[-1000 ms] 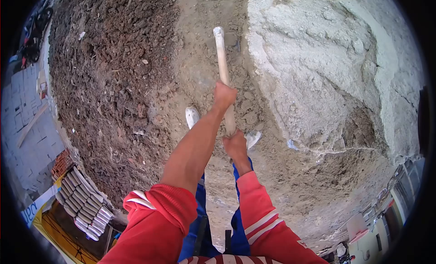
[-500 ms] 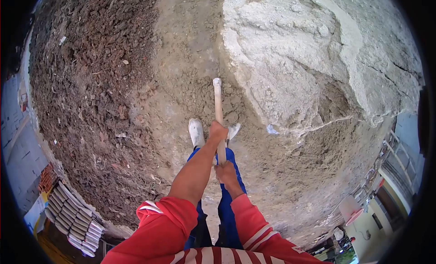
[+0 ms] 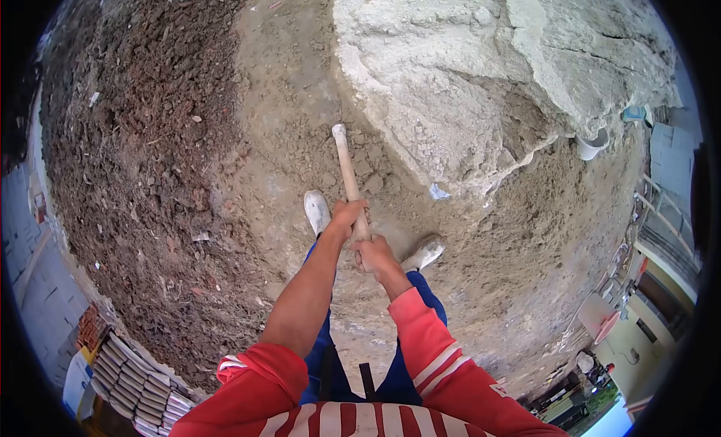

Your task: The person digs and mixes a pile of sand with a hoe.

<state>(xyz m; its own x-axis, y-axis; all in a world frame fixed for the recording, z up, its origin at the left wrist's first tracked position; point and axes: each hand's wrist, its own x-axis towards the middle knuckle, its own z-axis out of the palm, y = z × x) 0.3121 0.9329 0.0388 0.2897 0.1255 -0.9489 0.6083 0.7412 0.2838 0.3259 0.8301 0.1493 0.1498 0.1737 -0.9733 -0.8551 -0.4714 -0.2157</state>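
A long wooden tool handle (image 3: 348, 169) slants out ahead of me, with a whitish, dirt-caked fitting at its far end; any blade below that end is hidden. My left hand (image 3: 348, 215) is wrapped round the middle of the handle. Lower down, close to the near end, my right hand (image 3: 375, 255) grips it too. The far end stands over brown, clumpy soil (image 3: 368, 157) just left of a pale sand heap (image 3: 451, 99). My feet are apart in dusty white boots, the left boot (image 3: 317, 211) beside my left hand and the right boot (image 3: 425, 254) beyond my right hand.
Dark loose soil (image 3: 150, 151) spreads along the left. A white bucket (image 3: 593, 145) stands at the right edge of the sand heap, and a blue scrap (image 3: 438, 191) lies at its foot. Stacked bags (image 3: 139, 381) are at lower left, a wheelbarrow-like pan (image 3: 598, 319) at lower right.
My right foot has stepped out to the right, widening my stance. My right hand has come closer to the left, and the handle now leans more to the left. The view has shifted right.
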